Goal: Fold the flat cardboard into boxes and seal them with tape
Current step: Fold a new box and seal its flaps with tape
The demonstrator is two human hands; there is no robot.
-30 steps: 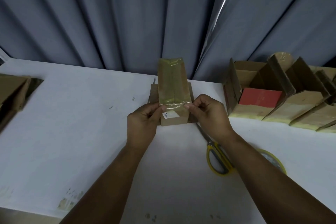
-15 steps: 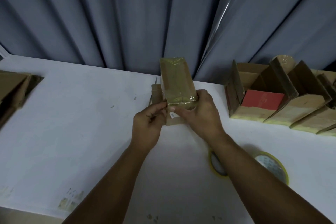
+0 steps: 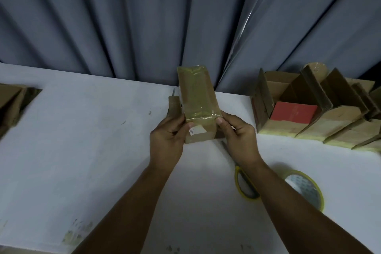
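Both hands are pinching the small cardboard box (image 3: 203,136) at its near end: L hand (image 3: 167,142) thumb on the left edge, R hand (image 3: 239,138) thumb on the right, both at the crinkled end of the clear tape strip (image 3: 195,97). Box is pointing up and away from the grip. A white label (image 3: 196,130) is peeking out btw the thumbs. Fingers behind are hiding, can't see em. Under the R wrist, yellow-handled scissors (image 3: 237,180) are lying half covered by the forearm. Tape roll (image 3: 303,187) is sitting right of that, partly blocked too. Open boxes (image 3: 288,128) are sitting far R, cut off by the frame edge.
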